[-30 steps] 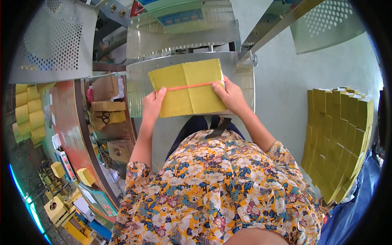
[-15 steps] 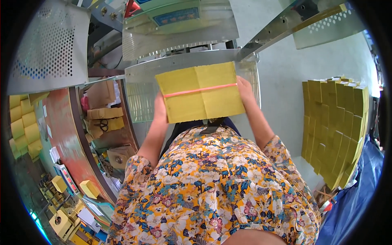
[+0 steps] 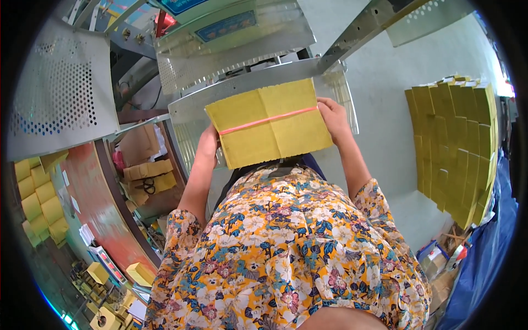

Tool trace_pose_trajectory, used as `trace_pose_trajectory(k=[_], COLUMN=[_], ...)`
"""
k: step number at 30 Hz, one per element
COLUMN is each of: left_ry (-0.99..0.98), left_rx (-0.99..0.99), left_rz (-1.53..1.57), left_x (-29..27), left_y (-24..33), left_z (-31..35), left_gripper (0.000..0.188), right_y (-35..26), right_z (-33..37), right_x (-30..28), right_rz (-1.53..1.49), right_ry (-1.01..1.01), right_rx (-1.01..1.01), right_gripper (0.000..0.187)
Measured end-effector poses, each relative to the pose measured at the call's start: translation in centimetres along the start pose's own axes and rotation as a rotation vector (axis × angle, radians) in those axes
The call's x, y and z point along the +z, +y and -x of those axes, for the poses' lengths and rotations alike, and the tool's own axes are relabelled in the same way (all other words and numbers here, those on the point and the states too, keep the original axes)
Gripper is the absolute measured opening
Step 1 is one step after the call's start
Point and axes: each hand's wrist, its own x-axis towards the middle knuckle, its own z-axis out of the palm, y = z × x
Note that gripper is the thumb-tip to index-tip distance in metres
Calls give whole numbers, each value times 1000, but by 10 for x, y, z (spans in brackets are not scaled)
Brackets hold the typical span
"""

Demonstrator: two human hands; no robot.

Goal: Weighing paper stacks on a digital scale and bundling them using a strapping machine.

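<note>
A bundle of yellow paper point(image 3: 269, 142) with a pink band point(image 3: 264, 121) around its middle is held in front of my body, above the metal tray. A crease runs down its upper face. My left hand point(image 3: 208, 142) grips its left edge, the fingers largely hidden behind and beneath it. At the opposite edge, close to the end of the band, my right hand point(image 3: 334, 119) clasps the bundle with the thumb side showing. The bundle lies slightly tilted, its right side farther from me. Just beyond it stretches the metal tray point(image 3: 190, 99) of a machine.
Many yellow bundles form a tall stack point(image 3: 448, 148) at right, beside a blue sheet point(image 3: 484, 220). To the left are a perforated metal panel point(image 3: 49, 82), a worn red surface point(image 3: 104, 203) and a shelf holding scissors point(image 3: 148, 186). A metal beam point(image 3: 357, 33) slants across the upper right.
The whole view has turned a little. The bundle has tilted slightly, its left side lower in the picture, and more of my right hand shows. Both hands keep their hold.
</note>
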Motion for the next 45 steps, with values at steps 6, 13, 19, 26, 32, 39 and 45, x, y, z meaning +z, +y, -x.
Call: trace_pose_trajectory(k=[6,13,19,26,32,39,45], left_ry=[-126,-110,-331,-416,-313,-632,-790], left_rx=[33,448,381,357,652,925,732], left_rz=[56,261,345,451,-186,-622,-585], left_x=[17,1,16,9,24,169,206], left_y=[-6,5,9,7,-41,23,8], left_z=[-8,-1,16,8,-58,-64,-25], left_gripper=[50,43,62,65,66,67,67], right_y=[14,-49,-35,-37,-5,-5,45], right_z=[-9,29,28,11,3,-26,10], right_x=[-8,8,-5,-10,-27,29,-28], right_rz=[205,-341,-361,-458,-412,-314,-388], right_ry=[-84,-111,-98,-109,-102,-217,15], right_rx=[-67,-288,-219,-320,-295,-364,-502], right_gripper=[29,29,33,37,41,48,49])
